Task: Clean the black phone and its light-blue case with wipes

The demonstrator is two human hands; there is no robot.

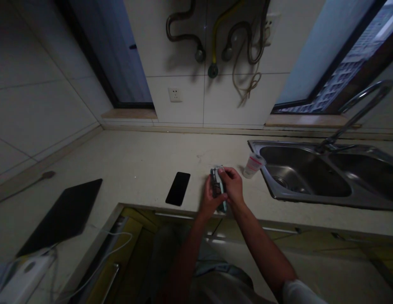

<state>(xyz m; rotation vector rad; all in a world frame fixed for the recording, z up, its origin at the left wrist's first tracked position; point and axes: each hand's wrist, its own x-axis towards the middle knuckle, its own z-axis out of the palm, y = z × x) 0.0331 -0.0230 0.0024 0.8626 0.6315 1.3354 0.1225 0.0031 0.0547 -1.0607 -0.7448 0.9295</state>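
Both hands hold a flat, phone-sized case (pixel 217 188) at the counter's front edge. It has a pale green rim and dark markings on its face; whether a phone sits inside I cannot tell. My left hand (pixel 210 202) is closed around its lower left side, thumb across the front. At the upper right, my right hand (pixel 233 184) grips the rim with its fingers. A black phone (pixel 178 188) lies face up on the counter to the left of my hands. To their right stands a translucent plastic cup (pixel 253 165) with red print, slightly apart from my right hand.
A double steel sink (pixel 272 185) with a tall faucet (pixel 357 114) occupies the right side. On the left counter lie a dark flat panel (pixel 65 213), a white device (pixel 23 276) and a white cable (pixel 122 245). Pipes and a socket (pixel 174 95) are on the wall.
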